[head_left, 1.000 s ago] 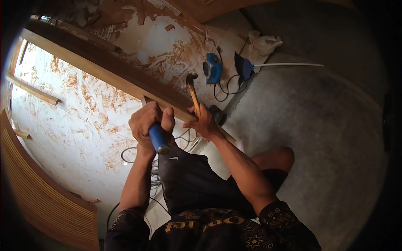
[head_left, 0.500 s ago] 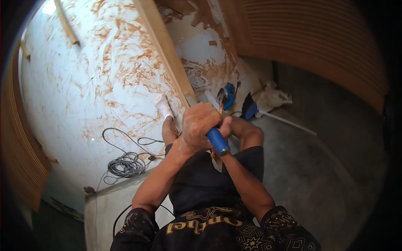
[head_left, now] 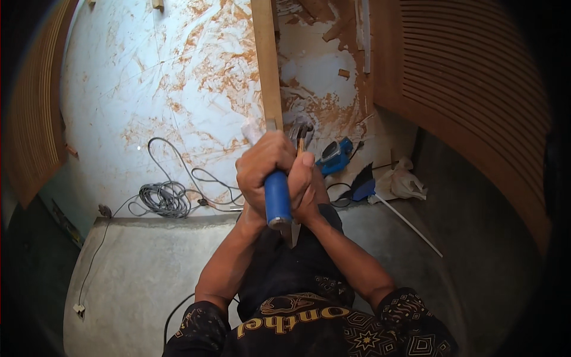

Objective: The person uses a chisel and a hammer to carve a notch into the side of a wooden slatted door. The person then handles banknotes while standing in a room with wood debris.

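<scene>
My left hand is wrapped round the blue handle of a chisel, whose metal-capped end points toward me. The chisel's flat blade shows beyond my knuckles, against the near part of a long wooden board. Pressed close beside it, my right hand is closed on the wooden handle of a hammer, its dark head pointing away from me. Under my hands a pale pointed piece shows against my dark shorts; I cannot make out what it is.
Wood dust covers the white sheet. A coiled grey cable lies at left. To the right are a blue power tool, a blue-headed broom with a white pole, and a white plastic bag. Slatted wooden panels flank both sides.
My view has turned, so the board now runs nearly straight away from me. Both hands appear slightly further left, and the chisel handle's capped end points more directly toward me.
</scene>
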Tool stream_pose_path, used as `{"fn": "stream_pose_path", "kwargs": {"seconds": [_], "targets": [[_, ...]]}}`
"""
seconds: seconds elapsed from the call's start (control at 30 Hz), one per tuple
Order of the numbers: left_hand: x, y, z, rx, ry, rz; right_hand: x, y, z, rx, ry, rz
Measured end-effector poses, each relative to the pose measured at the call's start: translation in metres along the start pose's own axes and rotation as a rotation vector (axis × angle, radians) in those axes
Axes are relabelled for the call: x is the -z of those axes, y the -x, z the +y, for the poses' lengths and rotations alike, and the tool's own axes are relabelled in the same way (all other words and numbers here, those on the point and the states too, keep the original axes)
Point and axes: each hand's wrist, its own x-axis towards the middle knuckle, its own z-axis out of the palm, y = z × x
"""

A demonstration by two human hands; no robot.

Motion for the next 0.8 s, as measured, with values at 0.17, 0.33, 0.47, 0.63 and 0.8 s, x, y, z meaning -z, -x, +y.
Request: {"fn": "stream_pose_path", "kwargs": {"seconds": [0.17, 0.33, 0.47, 0.63, 0.8], "targets": [[0.003, -0.004, -0.001, -0.017, -0.037, -0.052, -0.002, -0.003, 0.004, -0.035, -0.051, -0.004], [0.008, -0.006, 0.001, -0.044, -0.038, -0.093, -0.006, 0.004, 0.006, -0.054, -0.030, 0.034], [0.017, -0.001, 0.000, -0.090, -0.070, -0.113, -0.007, 0.006, 0.001, -0.150, -0.137, 0.001], [0.021, 0.018, 0.000, -0.249, -0.102, -0.100, -0.001, 0.009, -0.009, -0.088, -0.095, -0.100], [-0.002, -0.007, 0.011, -0.065, -0.118, -0.021, -0.003, 0.005, 0.032, -0.012, -0.099, -0.136]]}}
